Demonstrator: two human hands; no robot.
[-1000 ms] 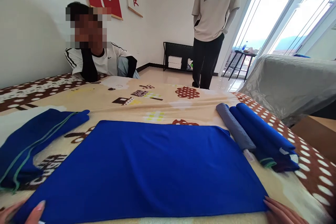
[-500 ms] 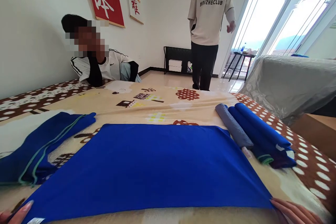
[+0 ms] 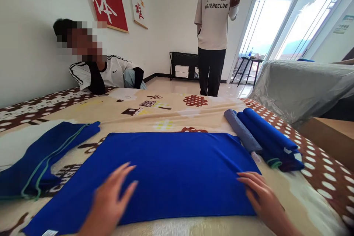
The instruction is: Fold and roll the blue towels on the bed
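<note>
A blue cloth [image 3: 177, 177] lies spread flat on the patterned blanket, a white tag at its near left corner. Over its left part is my left hand [image 3: 110, 195], slightly blurred, thumb and fingers apart with nothing between them. My right hand [image 3: 260, 191] is at the cloth's right edge, fingers stretched out and holding nothing. Whether either palm presses on the fabric, I cannot tell. To the right lie rolled blue cloths [image 3: 271, 129] and a grey-blue rolled cloth [image 3: 242, 131]. A loosely folded blue cloth with green edging [image 3: 52, 151] rests at the left.
Beneath everything is a beige and brown blanket [image 3: 138, 118] with white dots along its sides. One person [image 3: 110, 72] leans on its far left edge; another person [image 3: 212, 18] stands beyond. A plastic-covered piece of furniture [image 3: 306, 84] and a cardboard box [image 3: 329, 136] are at the right.
Both hands have let go of the cloth's near corners and moved inward and forward over it. The standing person has raised a hand. The view has shifted slightly.
</note>
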